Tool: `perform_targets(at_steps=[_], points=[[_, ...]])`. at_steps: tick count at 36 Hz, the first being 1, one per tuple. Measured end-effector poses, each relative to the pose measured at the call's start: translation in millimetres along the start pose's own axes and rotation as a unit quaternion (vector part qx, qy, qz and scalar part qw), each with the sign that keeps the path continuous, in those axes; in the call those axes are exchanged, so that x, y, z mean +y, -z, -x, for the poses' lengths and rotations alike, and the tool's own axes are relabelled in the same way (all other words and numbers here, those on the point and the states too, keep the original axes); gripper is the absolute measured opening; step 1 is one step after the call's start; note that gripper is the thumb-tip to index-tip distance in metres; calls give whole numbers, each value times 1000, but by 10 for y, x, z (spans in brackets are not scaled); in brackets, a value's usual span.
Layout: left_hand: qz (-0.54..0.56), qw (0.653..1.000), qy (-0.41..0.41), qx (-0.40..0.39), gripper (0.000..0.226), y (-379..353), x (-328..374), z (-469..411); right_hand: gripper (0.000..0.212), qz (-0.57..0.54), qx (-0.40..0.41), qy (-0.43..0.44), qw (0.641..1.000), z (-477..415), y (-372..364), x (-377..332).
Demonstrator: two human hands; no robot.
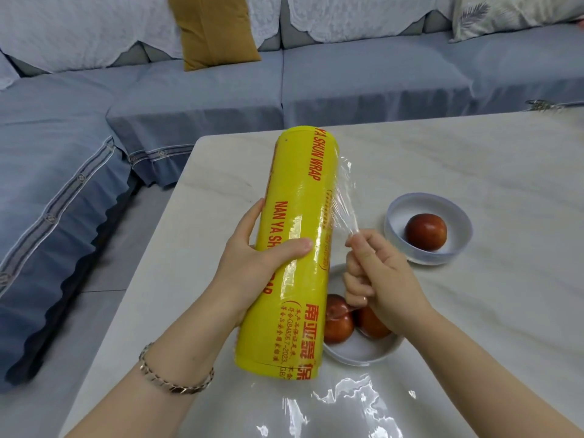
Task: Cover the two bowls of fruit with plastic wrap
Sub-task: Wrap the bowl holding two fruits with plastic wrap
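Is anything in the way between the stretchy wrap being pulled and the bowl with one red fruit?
Nothing visible. The left hand holds the roll, the right hand pinches the film, and only bare table shows between it and the far bowl, whose top is uncovered.

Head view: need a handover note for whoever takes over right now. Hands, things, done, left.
Left hand grips the yellow roll of wrap over the table.
Right hand pinches the film edge, drawn a little off the roll.
Near bowl, two fruits, sits partly under roll and right hand; far bowl, one fruit, stands uncovered to the right.
Done: film edge started. A loose sheet lies on the table in front.
Left: pull out film, cut, cover both bowls.
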State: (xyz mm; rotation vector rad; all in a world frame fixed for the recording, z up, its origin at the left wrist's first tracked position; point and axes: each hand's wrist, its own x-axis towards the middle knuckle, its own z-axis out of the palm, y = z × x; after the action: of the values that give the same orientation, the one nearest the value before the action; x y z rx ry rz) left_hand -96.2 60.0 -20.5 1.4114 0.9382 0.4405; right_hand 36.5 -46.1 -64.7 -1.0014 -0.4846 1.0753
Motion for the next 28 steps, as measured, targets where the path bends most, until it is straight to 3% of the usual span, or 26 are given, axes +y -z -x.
perform_targets(at_steps=[3, 6, 9, 15, 21, 28], points=[[-12, 1000, 3, 4, 100, 6, -3, -6, 46, 10, -49, -86, 995, 31, 30, -26], [-17, 1000, 5, 14, 100, 28, 1, -16, 44, 88, -83, -131, 984, 65, 112, -27], [-16, 1000, 13, 19, 99, 49, -3, -32, 28, 143, -93, -80, 982, 86, 153, 4], [20, 999, 39, 33, 95, 10, -12, -50, 15, 198, 0, 55, 979, 118, -14, 113], [23, 997, 55, 40, 82, -16, -38, -43, 14, 174, 74, 44, 981, 127, -116, 168], [18, 996, 68, 53, 75, -10, -83, -64, 22, 317, 89, 60, 942, 120, -68, 169]])
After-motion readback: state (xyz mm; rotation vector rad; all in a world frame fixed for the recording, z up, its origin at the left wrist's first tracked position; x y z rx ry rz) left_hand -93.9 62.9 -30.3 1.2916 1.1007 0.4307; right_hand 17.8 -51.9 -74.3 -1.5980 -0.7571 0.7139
